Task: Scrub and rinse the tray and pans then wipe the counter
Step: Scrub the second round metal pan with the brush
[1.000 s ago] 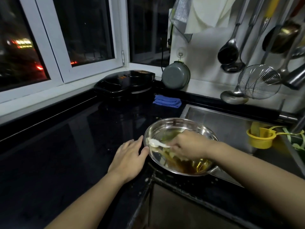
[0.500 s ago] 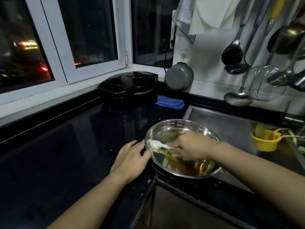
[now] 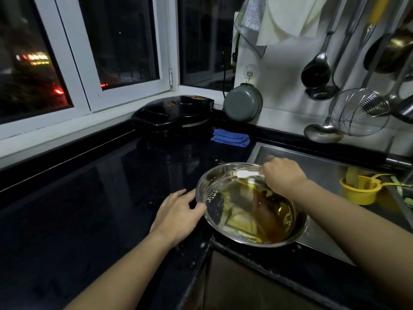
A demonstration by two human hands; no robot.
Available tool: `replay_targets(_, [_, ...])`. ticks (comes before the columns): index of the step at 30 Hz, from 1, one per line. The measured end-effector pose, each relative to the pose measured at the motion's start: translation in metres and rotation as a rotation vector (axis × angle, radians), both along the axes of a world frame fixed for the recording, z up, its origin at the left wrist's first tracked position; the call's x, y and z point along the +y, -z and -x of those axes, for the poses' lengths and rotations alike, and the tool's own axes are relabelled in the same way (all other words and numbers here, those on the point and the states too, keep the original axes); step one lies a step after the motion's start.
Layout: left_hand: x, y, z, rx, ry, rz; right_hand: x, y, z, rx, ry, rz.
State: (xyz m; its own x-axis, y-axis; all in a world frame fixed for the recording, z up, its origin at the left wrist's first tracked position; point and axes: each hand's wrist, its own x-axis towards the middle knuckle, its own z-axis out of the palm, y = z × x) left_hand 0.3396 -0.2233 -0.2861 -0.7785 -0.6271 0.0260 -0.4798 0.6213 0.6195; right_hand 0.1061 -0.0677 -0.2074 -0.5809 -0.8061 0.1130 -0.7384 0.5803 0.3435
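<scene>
A round steel pan (image 3: 250,206) sits on the black counter (image 3: 89,198) at the near left corner of the sink (image 3: 317,173); oily yellow residue pools inside it. The left hand (image 3: 178,211) lies flat on the counter, its grip wide and relaxed, thumb touching the pan's left rim; the right hand (image 3: 282,175) reaches over the pan's far rim, its grip pinched around a white scrubbing tool (image 3: 245,174); beyond the right hand lies a folded blue cloth (image 3: 230,137); to its right stands a yellow cup (image 3: 358,190).
</scene>
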Motion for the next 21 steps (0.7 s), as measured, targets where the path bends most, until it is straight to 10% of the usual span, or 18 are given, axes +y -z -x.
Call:
replay_targets(7, [-0.004,0.005,0.001,-0.002,-0.025,-0.028,-0.025,0.01,-0.03,-0.15,-0.422,-0.019])
replay_targets(14, [0.002,-0.003,0.0,0.01,-0.004,-0.028,-0.018,0.003,-0.003,-0.069,-0.249,-0.017])
replay_targets(21, [-0.005,0.008,0.002,-0.017,-0.047,-0.026,-0.011,0.007,-0.043,-0.334,-0.519,-0.092])
